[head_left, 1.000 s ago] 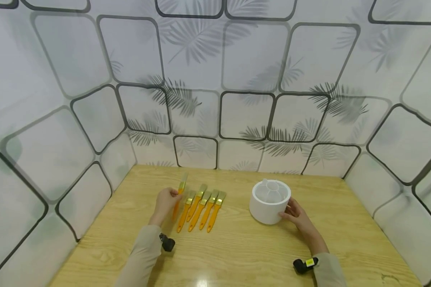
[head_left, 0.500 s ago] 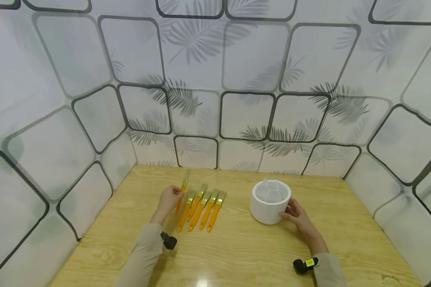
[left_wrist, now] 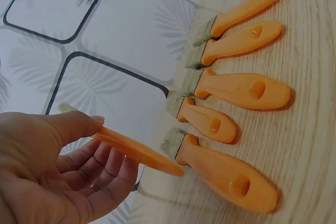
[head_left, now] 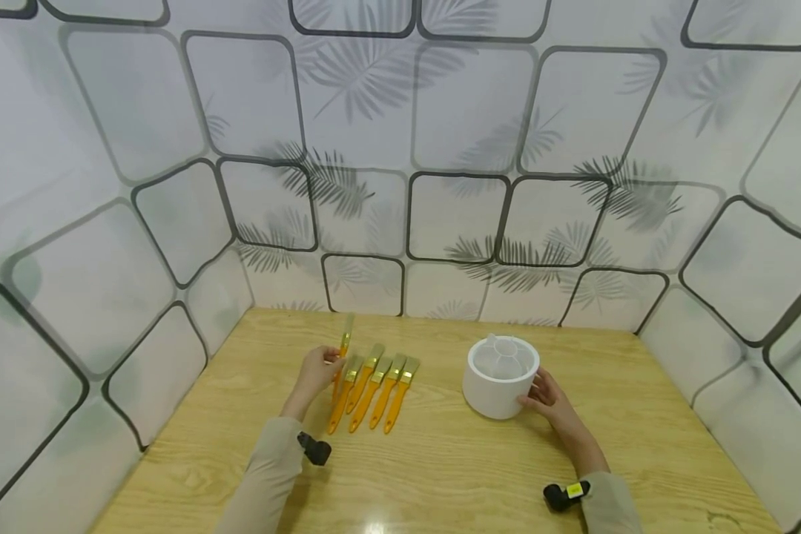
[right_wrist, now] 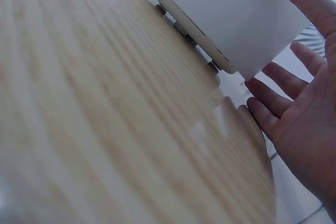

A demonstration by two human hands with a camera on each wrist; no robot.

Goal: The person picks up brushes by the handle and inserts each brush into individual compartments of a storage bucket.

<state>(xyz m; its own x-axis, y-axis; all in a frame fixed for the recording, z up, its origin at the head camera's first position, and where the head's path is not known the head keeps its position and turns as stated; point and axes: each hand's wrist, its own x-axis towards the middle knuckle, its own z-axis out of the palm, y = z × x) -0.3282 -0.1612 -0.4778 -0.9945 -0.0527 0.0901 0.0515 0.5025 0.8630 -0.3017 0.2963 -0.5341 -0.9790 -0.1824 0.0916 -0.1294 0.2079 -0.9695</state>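
My left hand [head_left: 315, 377] pinches a paintbrush [head_left: 345, 341] between thumb and fingers, bristles up. In the left wrist view its orange handle [left_wrist: 144, 153] slants down, held off the table. Just right of it several more orange-handled paintbrushes [head_left: 377, 393] lie in a row, bristles toward the back wall. My right hand [head_left: 555, 404] rests against the right side of a white round holder [head_left: 492, 397] with translucent dividers inside. In the right wrist view the thumb lies along its wall [right_wrist: 226, 19], the other fingers loosely extended near its lower edge.
Everything stands on a light wood-grain table [head_left: 440, 475]. Patterned white walls [head_left: 367, 282] enclose its back and both sides. Each sleeve carries a small black wrist camera [head_left: 315, 449]. Dark gaps show beneath the holder's base [right_wrist: 199, 43].
My left hand has shifted slightly right with the paintbrush, which now stands more upright beside the lying brushes. The right hand and the white holder have stayed in place.
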